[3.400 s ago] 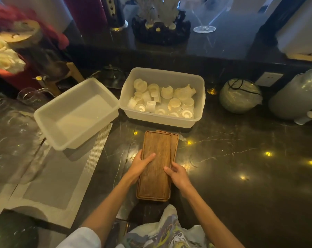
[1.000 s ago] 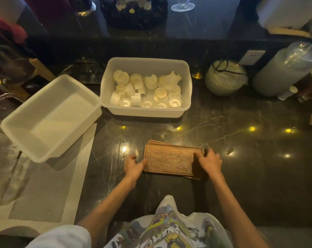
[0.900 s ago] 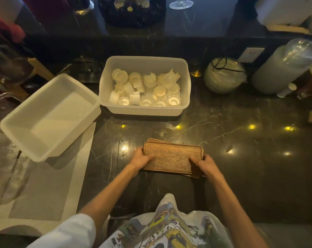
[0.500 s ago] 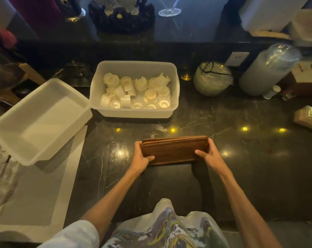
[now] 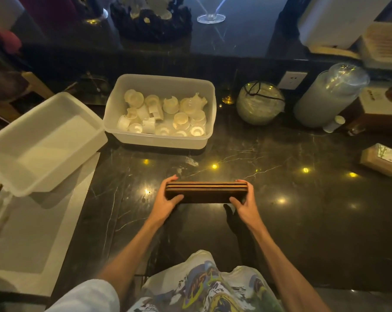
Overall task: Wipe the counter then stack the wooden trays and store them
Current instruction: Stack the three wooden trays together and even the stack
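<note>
- Bench (image 5: 303, 233): dark polished stone with pale veins; small yellow lights mirrored in its surface.
- Mat (image 5: 33, 233): grey woven texture with a pale border, lying flat at the near left.
- Empty tub (image 5: 44, 140): translucent white plastic, rectangular, at far left, tilted, one edge over the mat.
- Second tub (image 5: 161, 140): same plastic, touching the first tub's right corner; filled with small white cups (image 5: 165, 115), jumbled.
- Wooden trays (image 5: 206, 192): dark brown, grained, rectangular with rounded corners; stacked and tipped up on a long edge at centre, so the layered rims face the camera. Half a second ago the stack was leaning with its broad face still partly showing; it is now nearly upright. Whether its lower edge touches the bench cannot be told.
- Left hand (image 5: 165, 203): grip clasped on the stack's left end, thumb on the near face.
- Right hand (image 5: 246, 204): grip clasped on the right end likewise.
</note>
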Available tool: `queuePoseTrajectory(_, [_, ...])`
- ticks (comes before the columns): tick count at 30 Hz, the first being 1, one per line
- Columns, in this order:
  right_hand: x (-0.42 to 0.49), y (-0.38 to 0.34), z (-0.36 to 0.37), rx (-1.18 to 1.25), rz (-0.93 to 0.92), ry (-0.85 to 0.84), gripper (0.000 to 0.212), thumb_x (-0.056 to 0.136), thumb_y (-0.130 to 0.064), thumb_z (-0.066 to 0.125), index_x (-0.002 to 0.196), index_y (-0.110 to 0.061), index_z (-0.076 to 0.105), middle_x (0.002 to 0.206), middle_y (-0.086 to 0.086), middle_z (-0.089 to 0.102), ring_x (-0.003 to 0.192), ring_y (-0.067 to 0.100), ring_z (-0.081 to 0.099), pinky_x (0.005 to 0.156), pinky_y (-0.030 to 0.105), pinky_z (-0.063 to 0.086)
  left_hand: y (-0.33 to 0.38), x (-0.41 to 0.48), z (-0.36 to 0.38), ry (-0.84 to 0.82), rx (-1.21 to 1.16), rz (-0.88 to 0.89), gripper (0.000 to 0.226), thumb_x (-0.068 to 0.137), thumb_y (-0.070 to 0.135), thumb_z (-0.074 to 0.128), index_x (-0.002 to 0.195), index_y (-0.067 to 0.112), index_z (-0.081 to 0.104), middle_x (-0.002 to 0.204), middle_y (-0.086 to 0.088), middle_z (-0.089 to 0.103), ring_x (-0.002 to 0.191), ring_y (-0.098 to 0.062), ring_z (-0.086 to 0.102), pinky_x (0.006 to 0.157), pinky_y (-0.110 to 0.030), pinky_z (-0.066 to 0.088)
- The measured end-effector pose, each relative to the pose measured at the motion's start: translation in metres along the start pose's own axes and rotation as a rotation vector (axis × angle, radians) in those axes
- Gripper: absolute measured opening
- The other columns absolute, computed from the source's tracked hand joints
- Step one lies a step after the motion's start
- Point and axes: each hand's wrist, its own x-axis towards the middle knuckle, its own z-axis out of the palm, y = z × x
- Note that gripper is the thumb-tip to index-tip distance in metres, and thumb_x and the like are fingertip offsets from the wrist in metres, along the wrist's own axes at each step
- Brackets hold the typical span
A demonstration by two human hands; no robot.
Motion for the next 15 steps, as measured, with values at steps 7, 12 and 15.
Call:
queuePoseTrajectory(7, [0.005,0.003,0.003,-0.044,0.035,-0.05,0.068,0.099,-0.009,0.059,0.15,-0.012,0.013,0.141,0.013,0.048,0.133,0.02,0.05,0.112,0.034,0.044,-0.001,0.001,0.008,0.038,-0.024,-0.048,0.049,0.088,0.015,0.071,0.131,0.021,0.048,0.122,0.004,0.061,0.113,-0.005,0.06,0.098,-0.028,0.05])
queuePoseTrajectory(12, [0.024,-0.009,-0.006,-0.075,0.02,-0.034,0.06,0.099,-0.012,0.06,0.146,-0.01,0.024,0.141,0.011,0.049,0.132,0.022,0.05,0.109,0.034,0.046,0.017,0.019,0.014,0.07,0.003,-0.051,0.039,0.089,0.023,0.07,0.118,0.033,0.047,0.111,0.015,0.061,0.097,0.012,0.061,0.083,-0.015,0.05])
queuePoseTrajectory(15, [0.034,-0.013,-0.021,-0.079,0.075,-0.079,0.061,0.096,-0.027,0.066,0.145,-0.017,0.031,0.136,0.001,0.051,0.119,0.011,0.056,0.093,0.021,0.048,0.027,0.03,0.013,0.042,0.008,-0.164,0.044,0.087,0.033,0.072,0.123,0.021,0.048,0.114,0.007,0.062,0.102,-0.005,0.063,0.086,-0.025,0.052])
